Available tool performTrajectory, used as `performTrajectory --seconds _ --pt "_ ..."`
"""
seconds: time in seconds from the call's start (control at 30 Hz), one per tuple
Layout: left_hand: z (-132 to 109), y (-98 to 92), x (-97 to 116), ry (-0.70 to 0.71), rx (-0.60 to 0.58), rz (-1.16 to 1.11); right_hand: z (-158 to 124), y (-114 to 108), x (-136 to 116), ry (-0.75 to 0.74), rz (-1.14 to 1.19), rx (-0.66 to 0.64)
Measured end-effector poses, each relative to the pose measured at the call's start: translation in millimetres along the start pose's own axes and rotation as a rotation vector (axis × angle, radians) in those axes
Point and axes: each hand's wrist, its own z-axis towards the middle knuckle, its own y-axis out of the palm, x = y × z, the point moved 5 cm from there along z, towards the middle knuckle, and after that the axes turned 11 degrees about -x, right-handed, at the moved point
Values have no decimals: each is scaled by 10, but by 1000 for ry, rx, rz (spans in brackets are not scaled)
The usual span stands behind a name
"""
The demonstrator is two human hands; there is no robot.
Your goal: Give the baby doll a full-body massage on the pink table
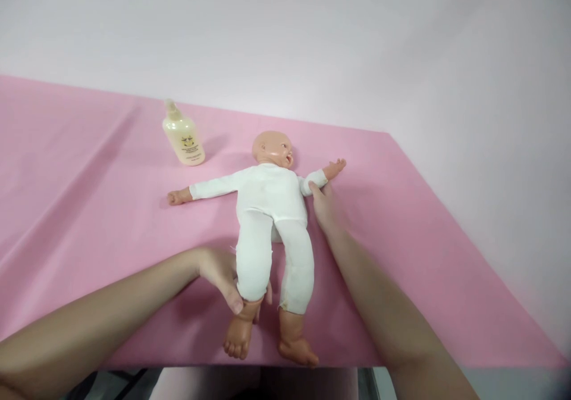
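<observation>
A baby doll (272, 191) with a white cloth body lies on its back, head away from me and face turned to the right. Its arms are spread out and its bare feet point toward me. My left hand (223, 275) is wrapped round the doll's lower leg on the left side, thumb on top near the ankle and some fingers hidden beneath. With my right hand (325, 203) I grip the doll's arm on the right side near the cuff, thumb on the white sleeve; the other fingers are mostly hidden.
A pale yellow pump bottle (185, 141) stands behind the doll's outstretched arm on the left. A pink cloth (401, 257) covers the table, with a long crease at the left. The table's front edge runs just past the doll's feet.
</observation>
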Motion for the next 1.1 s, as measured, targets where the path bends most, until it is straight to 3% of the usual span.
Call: performTrajectory --seconds 0.37,1.1 --pt "-11 -8 15 -18 44 46 10 -6 -15 -9 4 -1" --pt "3 33 81 -11 12 6 35 15 -5 -8 -4 20"
